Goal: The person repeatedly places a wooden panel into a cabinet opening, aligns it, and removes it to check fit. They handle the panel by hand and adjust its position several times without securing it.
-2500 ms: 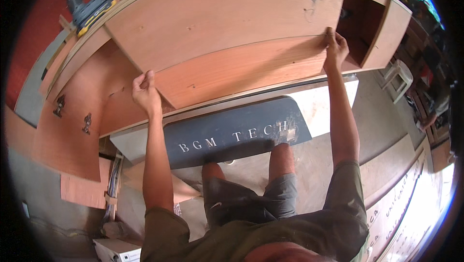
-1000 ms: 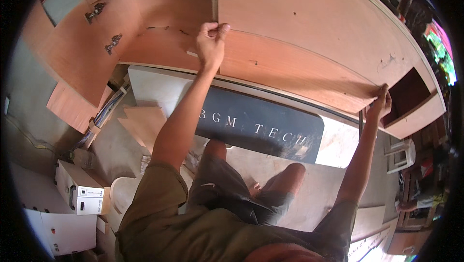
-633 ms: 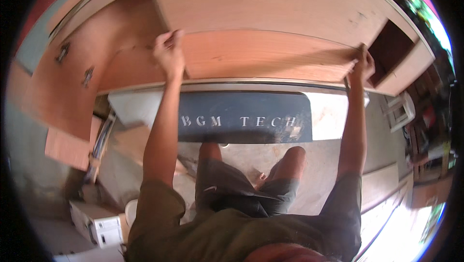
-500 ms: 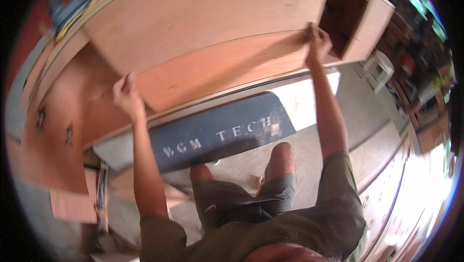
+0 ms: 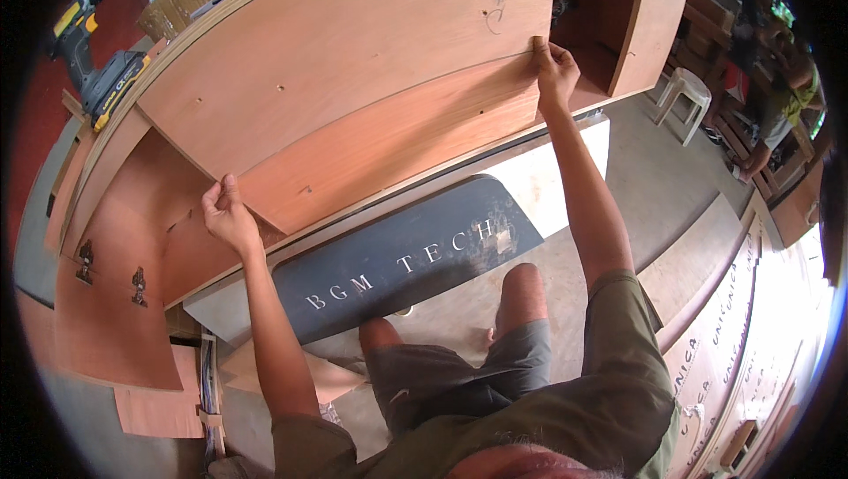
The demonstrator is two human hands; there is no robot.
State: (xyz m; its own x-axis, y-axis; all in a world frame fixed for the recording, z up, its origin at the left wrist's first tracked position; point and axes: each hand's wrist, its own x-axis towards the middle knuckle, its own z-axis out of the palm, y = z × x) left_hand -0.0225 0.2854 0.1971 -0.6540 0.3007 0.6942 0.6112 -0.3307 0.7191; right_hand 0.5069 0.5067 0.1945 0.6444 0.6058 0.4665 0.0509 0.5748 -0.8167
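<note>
A wide plywood panel (image 5: pixel 371 46) lies across the wooden cabinet (image 5: pixel 658 29), its near edge running between my hands. My left hand (image 5: pixel 231 218) pinches the panel's near left corner, thumb upward. At the near right corner my right hand (image 5: pixel 556 77) closes thumb and fingers on the same panel. Pencil marks and small holes show on its face. Below the near edge lies another plywood surface (image 5: pixel 397 139) of the cabinet, partly in shadow. Openings show at the panel's left and right ends.
A cordless drill (image 5: pixel 97 73) rests at the far left. A door with two hinges (image 5: pixel 115 329) hangs at the left. A dark lettered board (image 5: pixel 406 254) is in front of my knees. A white stool (image 5: pixel 685 99), a person (image 5: pixel 786 99) and leaning sheets (image 5: pixel 724 346) are on the right.
The view has shifted a little and become sharper. Both hands remain at the panel's near corners; its near edge has moved slightly relative to the cabinet, hard to tell how far.
</note>
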